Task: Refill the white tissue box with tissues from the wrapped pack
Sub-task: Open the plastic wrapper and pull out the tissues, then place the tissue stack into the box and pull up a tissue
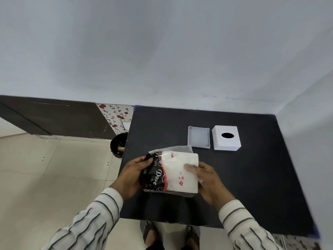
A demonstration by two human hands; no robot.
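Nearest the camera, below the near edge of the black table (252,186), two sandalled feet (192,235) stood on pale floor tiles (45,168), and two sleeves (86,224) of cream cloth with thin dark stripes reached up over that edge. Above the table's near half, both hands held the wrapped pack (171,172) off the matte surface. The left hand (131,175) was closed on the pack's crumpled black end, thumb on top of the glossy printed plastic. The right hand (209,179) clasped the opposite side, its fingers pressed flat against the clear film over the square white stack of tissues, which showed small red marks. Loose, wrinkled film stood up at the pack's far edge.

Farther across the table, well beyond the pack, lay a shallow white tray-shaped box base (199,137), open and rectangular. Just beside it to the right, apart from it, sat the white box cover (226,138), a smooth block with an oval hole in its top.

Off the table's left edge stood a round black bin (119,144), and behind it a floral-patterned panel (117,116).
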